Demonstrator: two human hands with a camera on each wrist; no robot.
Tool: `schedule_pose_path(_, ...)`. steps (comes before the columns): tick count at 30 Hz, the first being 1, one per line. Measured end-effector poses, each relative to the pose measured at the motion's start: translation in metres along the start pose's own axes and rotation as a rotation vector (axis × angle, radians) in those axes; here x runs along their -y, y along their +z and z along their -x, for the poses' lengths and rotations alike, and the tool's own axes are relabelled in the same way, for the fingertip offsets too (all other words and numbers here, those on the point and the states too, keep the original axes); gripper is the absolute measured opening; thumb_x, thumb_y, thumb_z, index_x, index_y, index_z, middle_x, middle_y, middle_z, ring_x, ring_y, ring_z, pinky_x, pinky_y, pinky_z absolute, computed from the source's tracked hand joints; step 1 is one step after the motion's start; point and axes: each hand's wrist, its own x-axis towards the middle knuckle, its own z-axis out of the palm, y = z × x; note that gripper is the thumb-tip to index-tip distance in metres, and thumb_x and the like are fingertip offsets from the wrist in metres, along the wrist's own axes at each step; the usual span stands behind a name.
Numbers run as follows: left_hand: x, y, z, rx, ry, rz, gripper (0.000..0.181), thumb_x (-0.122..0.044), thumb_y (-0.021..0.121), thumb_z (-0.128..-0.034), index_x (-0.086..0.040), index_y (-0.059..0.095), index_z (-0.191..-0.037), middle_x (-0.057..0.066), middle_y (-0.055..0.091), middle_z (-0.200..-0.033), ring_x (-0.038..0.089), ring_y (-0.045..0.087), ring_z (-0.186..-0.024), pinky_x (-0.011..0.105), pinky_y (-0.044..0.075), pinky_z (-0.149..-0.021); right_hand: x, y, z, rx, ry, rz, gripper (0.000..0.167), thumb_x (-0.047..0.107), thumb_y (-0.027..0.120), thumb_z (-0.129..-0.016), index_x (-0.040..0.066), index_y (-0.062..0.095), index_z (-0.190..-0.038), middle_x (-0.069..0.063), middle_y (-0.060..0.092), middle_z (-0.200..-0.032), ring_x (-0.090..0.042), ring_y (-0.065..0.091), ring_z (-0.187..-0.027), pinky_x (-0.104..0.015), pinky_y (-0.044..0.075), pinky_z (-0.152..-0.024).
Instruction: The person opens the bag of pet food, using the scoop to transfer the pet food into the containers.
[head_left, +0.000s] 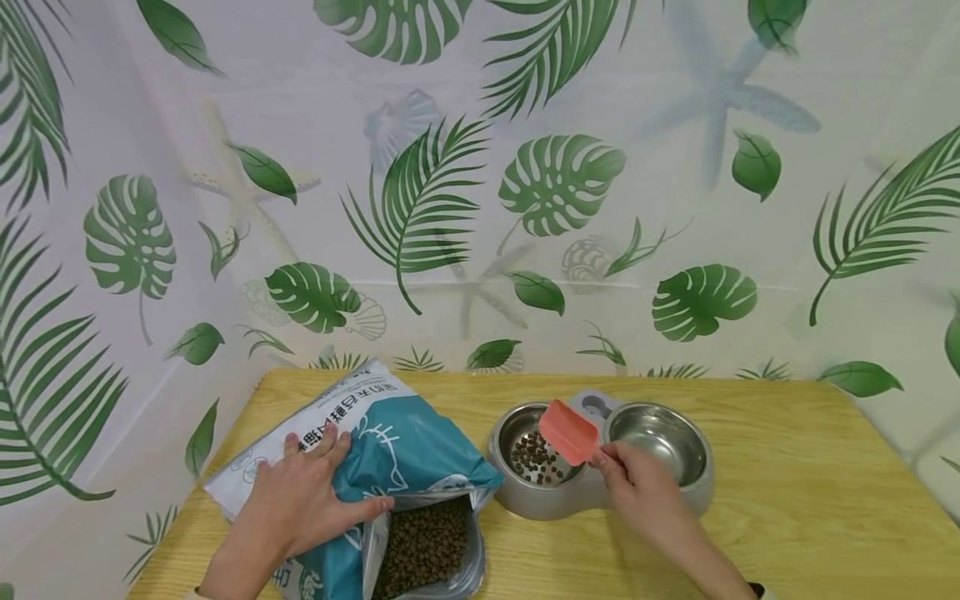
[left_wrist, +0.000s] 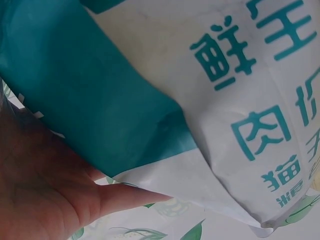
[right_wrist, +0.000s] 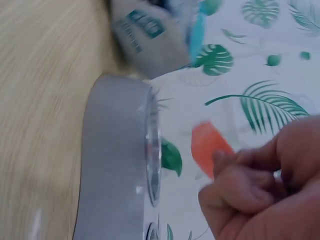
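My left hand (head_left: 300, 492) lies with spread fingers on a teal and white bag (head_left: 420, 442), whose open mouth shows brown kibble (head_left: 423, 542). In the left wrist view the same hand (left_wrist: 50, 190) is against the side of the bag (left_wrist: 100, 100). The fingers of my right hand (head_left: 648, 496) pinch the handle of a coral-red scoop (head_left: 570, 432), tilted over the left steel bowl (head_left: 513, 429), where some kibble (head_left: 534, 457) lies. In the right wrist view, the hand (right_wrist: 270, 185) holds the scoop (right_wrist: 207, 147) beside the grey bowl stand (right_wrist: 115, 160).
The right steel bowl (head_left: 660, 442) in the same stand holds no visible kibble. All of this stands on a wooden table (head_left: 810, 483), with a leaf-patterned sheet (head_left: 465, 208) behind and at the left. A clear container rim (head_left: 480, 567) shows beneath the bag's mouth.
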Motion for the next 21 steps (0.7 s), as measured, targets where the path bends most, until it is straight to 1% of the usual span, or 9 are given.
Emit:
schedule_pose_path(1,0.000,0.000,0.000,0.003,0.000,0.000,0.114,-0.092,0.051,-0.0764,-0.009,0.046,-0.155,0.023,0.044,-0.158,0.069,0.037,-0.136,0.085,0.039,-0.090,0.002,-0.003,0.003,0.055,0.036,-0.068,0.024,0.017,0.054,-0.107,-0.002,0.068,-0.110,-0.001,0.052,-0.072,-0.009,0.040,-0.060,-0.023,0.036,-0.054)
schedule_pose_path(2,0.001,0.000,0.000,0.007,-0.002,-0.001,0.114,-0.092,0.051,-0.0765,-0.009,0.046,-0.155,0.023,0.044,-0.158,0.069,0.037,-0.136,0.085,0.039,-0.090,0.003,-0.005,0.005,0.109,0.040,-0.116,0.026,0.019,0.053,-0.108,-0.002,0.068,-0.111,0.000,0.050,-0.072,-0.008,0.039,-0.060,-0.023,0.035,-0.053)
schedule_pose_path(5,0.001,0.000,0.000,0.012,-0.006,-0.006,0.115,-0.093,0.050,-0.0765,-0.009,0.046,-0.155,0.023,0.044,-0.158,0.069,0.037,-0.135,0.084,0.040,-0.089,0.005,-0.008,0.013,0.287,0.001,-0.253,0.030,0.023,0.051,-0.109,-0.001,0.068,-0.110,0.002,0.043,-0.068,-0.005,0.033,-0.056,-0.023,0.031,-0.051)
schedule_pose_path(8,0.001,0.000,0.000,0.015,-0.010,-0.008,0.115,-0.093,0.050,-0.0763,-0.008,0.046,-0.155,0.023,0.044,-0.159,0.069,0.037,-0.135,0.084,0.040,-0.090,0.005,-0.002,0.020,0.443,-0.084,-0.298,0.031,0.025,0.050,-0.109,0.000,0.068,-0.107,0.002,0.044,-0.068,-0.005,0.036,-0.057,-0.023,0.033,-0.052)
schedule_pose_path(13,0.000,0.001,-0.001,0.014,-0.013,-0.008,0.116,-0.093,0.050,-0.0759,-0.008,0.045,-0.155,0.023,0.043,-0.159,0.069,0.037,-0.136,0.084,0.039,-0.091,-0.009,0.029,0.022,0.644,-0.111,-0.299,0.030,0.030,0.052,-0.108,0.006,0.069,-0.104,0.001,0.048,-0.071,-0.008,0.044,-0.061,-0.024,0.040,-0.058)
schedule_pose_path(15,0.000,0.001,-0.002,0.012,-0.012,-0.011,0.116,-0.093,0.050,-0.0759,-0.008,0.046,-0.155,0.023,0.043,-0.159,0.069,0.037,-0.136,0.085,0.039,-0.091,-0.017,0.045,0.020,0.677,-0.132,-0.263,0.031,0.035,0.052,-0.108,0.011,0.071,-0.105,0.006,0.058,-0.076,-0.005,0.052,-0.064,-0.022,0.046,-0.062)
schedule_pose_path(17,-0.001,0.001,-0.002,0.010,-0.010,-0.014,0.116,-0.093,0.050,-0.0759,-0.008,0.046,-0.155,0.023,0.044,-0.159,0.069,0.037,-0.135,0.084,0.040,-0.090,-0.022,0.058,0.021,0.665,-0.189,-0.207,0.030,0.034,0.052,-0.108,0.011,0.072,-0.104,0.007,0.068,-0.082,-0.002,0.061,-0.070,-0.023,0.052,-0.067)
schedule_pose_path(19,-0.001,0.001,-0.003,0.010,-0.007,-0.014,0.115,-0.093,0.050,-0.0760,-0.009,0.046,-0.155,0.023,0.044,-0.159,0.069,0.037,-0.135,0.084,0.040,-0.090,-0.019,0.067,0.024,0.621,-0.226,-0.138,0.028,0.032,0.053,-0.107,0.013,0.072,-0.103,0.008,0.072,-0.084,0.002,0.062,-0.071,-0.022,0.054,-0.069)
schedule_pose_path(21,-0.001,0.001,-0.003,0.014,-0.006,-0.016,0.115,-0.093,0.050,-0.0762,-0.009,0.046,-0.155,0.023,0.044,-0.159,0.069,0.038,-0.135,0.084,0.040,-0.090,-0.010,0.074,0.030,0.551,-0.286,-0.054,0.024,0.025,0.054,-0.107,0.009,0.070,-0.100,0.006,0.069,-0.078,0.003,0.059,-0.066,-0.020,0.050,-0.063)
